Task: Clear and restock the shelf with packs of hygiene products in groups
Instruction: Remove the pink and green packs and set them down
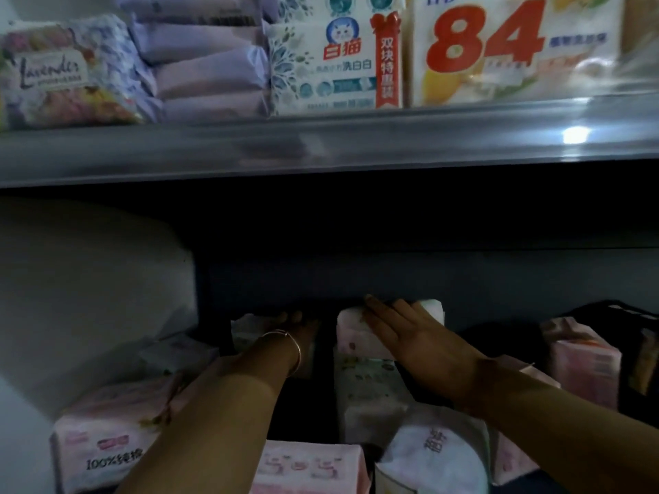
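On the dark lower shelf (499,279), my left hand (294,328), with a thin bangle on its wrist, reaches over a pale pack (246,329). Its fingers bend down over the pack's far edge and their tips are hidden. My right hand (403,331) lies flat with straight fingers on top of a white and pink pack (351,338), which sits on a stack of other packs (367,390); its thumb is hidden. More pink packs lie in front: one marked 100% (103,443) at the left, and one low in the middle (310,468).
The upper shelf (321,147) carries a Lavender pack (60,73), stacked lilac packs (207,65), white soap packs (331,62) and a pack marked 84 (499,48). A big white bundle (89,279) fills the lower shelf's left side. Pink packs (585,354) and a dark bag (627,315) stand at right.
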